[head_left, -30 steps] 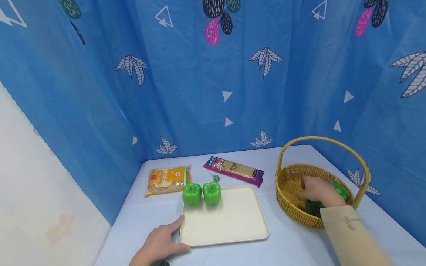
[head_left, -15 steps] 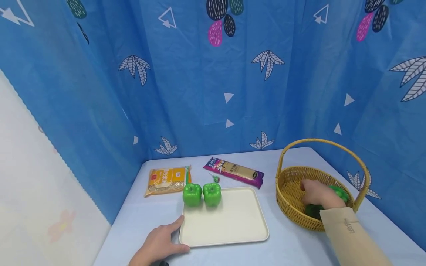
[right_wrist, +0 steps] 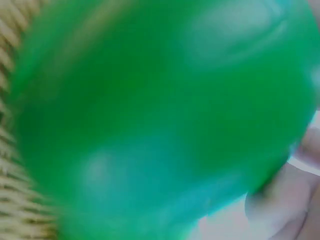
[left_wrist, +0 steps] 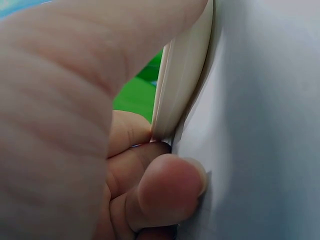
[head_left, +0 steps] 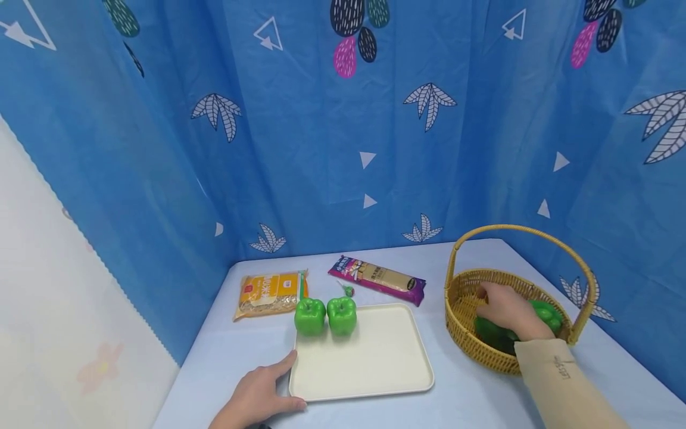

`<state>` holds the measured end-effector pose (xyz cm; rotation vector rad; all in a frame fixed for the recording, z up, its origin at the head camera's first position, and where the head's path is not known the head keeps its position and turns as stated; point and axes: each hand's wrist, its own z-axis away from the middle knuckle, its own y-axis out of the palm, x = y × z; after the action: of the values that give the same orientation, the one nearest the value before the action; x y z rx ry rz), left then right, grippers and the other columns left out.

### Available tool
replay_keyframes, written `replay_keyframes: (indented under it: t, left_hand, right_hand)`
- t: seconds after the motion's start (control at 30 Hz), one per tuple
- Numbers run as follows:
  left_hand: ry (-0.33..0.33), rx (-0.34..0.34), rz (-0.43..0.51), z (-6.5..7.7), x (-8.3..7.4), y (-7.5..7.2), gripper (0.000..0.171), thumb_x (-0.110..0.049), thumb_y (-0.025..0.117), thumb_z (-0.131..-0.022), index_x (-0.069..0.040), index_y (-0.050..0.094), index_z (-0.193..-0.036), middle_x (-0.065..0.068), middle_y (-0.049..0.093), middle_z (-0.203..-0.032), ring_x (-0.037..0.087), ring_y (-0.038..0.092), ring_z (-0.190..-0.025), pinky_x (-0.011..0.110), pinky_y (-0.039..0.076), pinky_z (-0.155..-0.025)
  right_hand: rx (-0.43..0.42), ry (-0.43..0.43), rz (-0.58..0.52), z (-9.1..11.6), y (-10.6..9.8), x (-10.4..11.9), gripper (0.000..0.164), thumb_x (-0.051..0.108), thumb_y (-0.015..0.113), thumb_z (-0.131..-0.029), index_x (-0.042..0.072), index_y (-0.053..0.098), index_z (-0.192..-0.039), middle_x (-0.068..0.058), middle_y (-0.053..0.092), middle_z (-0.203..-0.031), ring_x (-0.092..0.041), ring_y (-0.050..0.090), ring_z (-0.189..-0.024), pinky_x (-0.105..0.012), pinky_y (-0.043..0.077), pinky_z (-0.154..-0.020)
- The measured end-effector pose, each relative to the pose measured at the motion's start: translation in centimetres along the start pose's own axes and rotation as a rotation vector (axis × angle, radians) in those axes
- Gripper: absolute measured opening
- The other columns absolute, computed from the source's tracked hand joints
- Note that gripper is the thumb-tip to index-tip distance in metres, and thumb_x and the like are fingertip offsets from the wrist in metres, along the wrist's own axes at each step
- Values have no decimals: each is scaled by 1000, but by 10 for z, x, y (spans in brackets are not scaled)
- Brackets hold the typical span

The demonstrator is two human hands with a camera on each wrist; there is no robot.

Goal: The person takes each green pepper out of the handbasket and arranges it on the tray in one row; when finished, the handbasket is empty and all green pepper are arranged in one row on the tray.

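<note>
Inside the wicker basket my right hand is bent over a green bell pepper, dark in the hand's shade. A large, blurred green surface fills the right wrist view, with curled fingers against its lower right edge. Another green pepper lies to the right in the basket. My left hand rests at the cream tray, index finger along its left edge and thumb at the near corner. Two green peppers, a left one and a right one, sit at the tray's far left corner.
Behind the tray lie an orange grain packet, a purple noodle packet and a small green-and-red item. The basket's tall handle arches over my right hand. A blue curtain hangs behind the white table.
My right hand has shifted slightly inside the basket, and more of the dark green pepper shows at its left and below. The left hand and tray stay put.
</note>
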<state>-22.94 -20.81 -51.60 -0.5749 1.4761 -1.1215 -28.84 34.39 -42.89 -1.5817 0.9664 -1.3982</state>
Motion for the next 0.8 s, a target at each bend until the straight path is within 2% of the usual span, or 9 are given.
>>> replay_keyframes:
  t: [0.13,0.3,0.5,0.8]
  left_hand:
    - [-10,8,1,-1,0,1,115,-80,78,-66,-11,49,-154,12,65,-141,39,66,-121,61,54,-96]
    - [-4,0,-4,-1,0,0,115,-80,78,-66,-11,49,-154,12,65,-141,39,66,-121,61,54,-97]
    - [0,-3,-10,0,0,0,115,-81,77,-66,-11,49,-154,12,65,-141,39,66,-121,60,55,-96]
    - [-13,-3,-9,-1,2,3,116,-81,77,-66,-11,49,-154,10,65,-142,38,65,-122,62,54,-97]
  right_hand:
    - [-86,-17,-2,-2,4,-4,34,13,69,-95,-6,63,-123,-26,68,-111,-33,68,-87,-45,57,-65]
    - [-149,-31,-7,-2,6,-5,25,11,66,-97,-5,66,-117,-23,69,-106,-29,66,-82,-43,55,-62]
    - [-175,-24,-17,0,6,-4,17,9,62,-98,-3,69,-109,-22,68,-102,-27,63,-78,-42,53,-61]
    - [-197,7,-47,0,9,-6,13,8,56,-100,-2,64,-100,-15,62,-87,-21,50,-65,-35,42,-54]
